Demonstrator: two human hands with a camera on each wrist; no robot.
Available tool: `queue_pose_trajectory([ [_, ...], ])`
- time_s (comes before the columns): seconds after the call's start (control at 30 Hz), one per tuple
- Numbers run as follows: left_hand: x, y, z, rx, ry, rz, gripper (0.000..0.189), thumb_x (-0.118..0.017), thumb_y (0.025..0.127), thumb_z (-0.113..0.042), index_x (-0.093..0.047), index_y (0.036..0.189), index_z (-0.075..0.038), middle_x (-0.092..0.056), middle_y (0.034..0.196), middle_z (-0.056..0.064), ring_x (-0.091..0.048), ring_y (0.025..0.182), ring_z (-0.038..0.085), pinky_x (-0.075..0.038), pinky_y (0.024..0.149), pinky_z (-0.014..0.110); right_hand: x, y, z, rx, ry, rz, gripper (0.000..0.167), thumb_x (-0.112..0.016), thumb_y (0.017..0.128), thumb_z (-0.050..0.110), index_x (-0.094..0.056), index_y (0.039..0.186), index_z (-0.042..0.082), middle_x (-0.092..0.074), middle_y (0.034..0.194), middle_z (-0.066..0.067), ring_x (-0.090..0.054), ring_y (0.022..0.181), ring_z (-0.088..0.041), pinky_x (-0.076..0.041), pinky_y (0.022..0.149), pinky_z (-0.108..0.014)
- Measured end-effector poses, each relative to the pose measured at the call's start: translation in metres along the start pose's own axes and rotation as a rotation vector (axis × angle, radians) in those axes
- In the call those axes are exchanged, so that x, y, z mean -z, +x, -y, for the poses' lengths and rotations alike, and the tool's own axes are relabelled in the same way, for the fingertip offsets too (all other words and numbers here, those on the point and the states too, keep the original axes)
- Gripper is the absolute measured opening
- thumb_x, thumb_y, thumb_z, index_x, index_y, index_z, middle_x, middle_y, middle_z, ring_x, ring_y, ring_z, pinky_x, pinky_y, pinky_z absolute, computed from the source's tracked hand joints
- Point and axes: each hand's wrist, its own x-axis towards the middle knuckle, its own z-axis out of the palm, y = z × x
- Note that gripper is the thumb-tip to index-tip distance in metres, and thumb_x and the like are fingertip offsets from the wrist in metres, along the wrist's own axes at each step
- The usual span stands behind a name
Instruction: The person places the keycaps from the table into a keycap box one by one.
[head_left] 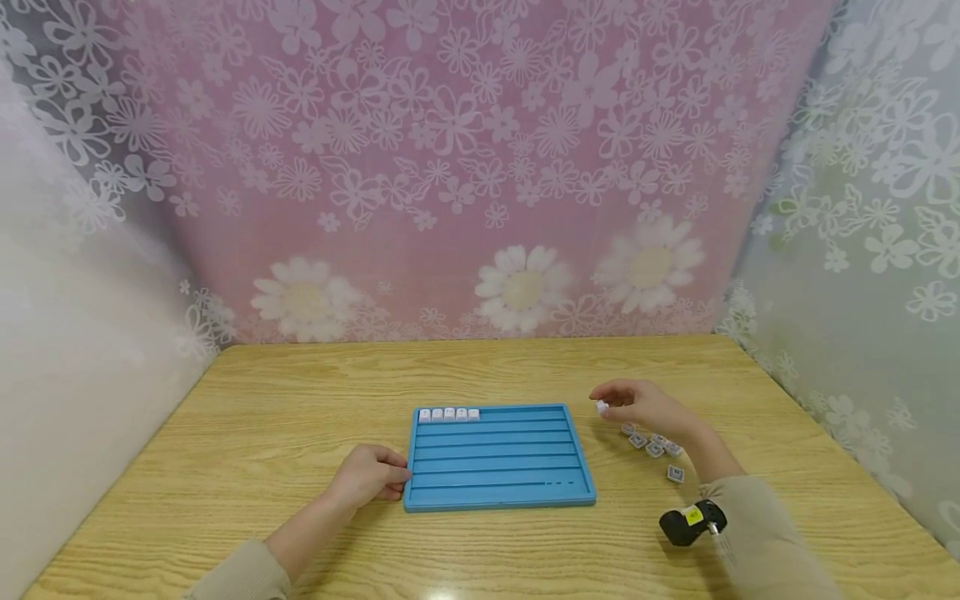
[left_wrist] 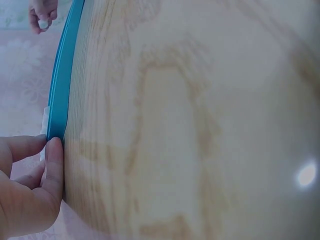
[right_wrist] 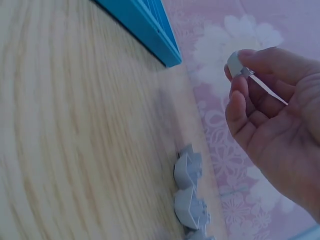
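A blue ridged tray (head_left: 491,458) lies flat on the table, with several white keycaps (head_left: 449,414) lined up at the left end of its top row. My left hand (head_left: 372,472) holds the tray's left edge near the lower corner, thumb and forefinger meeting at the rim (left_wrist: 59,120) in the left wrist view. Off the tray's right side, my right hand (head_left: 647,407) pinches a single white keycap (right_wrist: 238,65) between thumb and fingertips, raised over the table. Below that hand lie several loose keycaps (head_left: 655,449), some showing their grey hollow undersides.
One keycap (head_left: 676,474) lies apart, nearer the right forearm. A black wrist camera (head_left: 692,523) sticks out from the right sleeve. The wooden table (head_left: 315,383) is bounded by a pink floral curtain (head_left: 420,167) behind and pale sheets on both sides.
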Motion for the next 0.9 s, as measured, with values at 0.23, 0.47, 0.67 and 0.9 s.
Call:
queue_pose_trajectory([
  [0.23,0.0,0.001,0.001,0.001,-0.005,0.001,0.014,-0.064,0.08,0.005,-0.062,0.092,0.011,-0.058,0.072,0.012,-0.056,0.06,0.017,-0.056,0.058,0.031,-0.01,0.005,0.009,0.022,0.043,0.019,0.041,-0.061,0.091,0.015,-0.05,0.123,-0.008,-0.049,0.122,-0.028,-0.055,0.097,-0.025,-0.05,0.081,-0.046],
  [0.47,0.0,-0.001,0.0,0.006,0.012,0.004,0.014,-0.064,0.081,0.004,-0.062,0.093,0.011,-0.058,0.072,0.011,-0.056,0.061,0.016,-0.056,0.058,0.03,-0.019,0.01,0.016,0.05,0.055,0.026,0.037,-0.061,0.09,0.012,-0.052,0.12,-0.008,-0.05,0.119,-0.028,-0.056,0.097,-0.028,-0.051,0.081,-0.041],
  [0.67,0.0,0.0,0.0,0.001,0.004,0.002,0.014,-0.064,0.081,0.004,-0.062,0.092,0.011,-0.058,0.072,0.011,-0.056,0.06,0.016,-0.056,0.058,0.031,-0.024,0.014,0.021,0.066,0.044,0.035,0.034,-0.062,0.089,0.009,-0.054,0.117,-0.007,-0.055,0.114,-0.025,-0.056,0.091,-0.022,-0.051,0.075,-0.031],
  [0.9,0.0,0.0,0.001,-0.008,-0.007,0.008,0.014,-0.064,0.08,0.005,-0.062,0.092,0.012,-0.058,0.072,0.012,-0.056,0.061,0.016,-0.056,0.058,0.031,-0.031,0.017,0.028,0.075,0.024,0.043,0.034,-0.062,0.089,0.012,-0.055,0.117,-0.007,-0.056,0.108,-0.025,-0.059,0.088,-0.022,-0.053,0.077,-0.036],
])
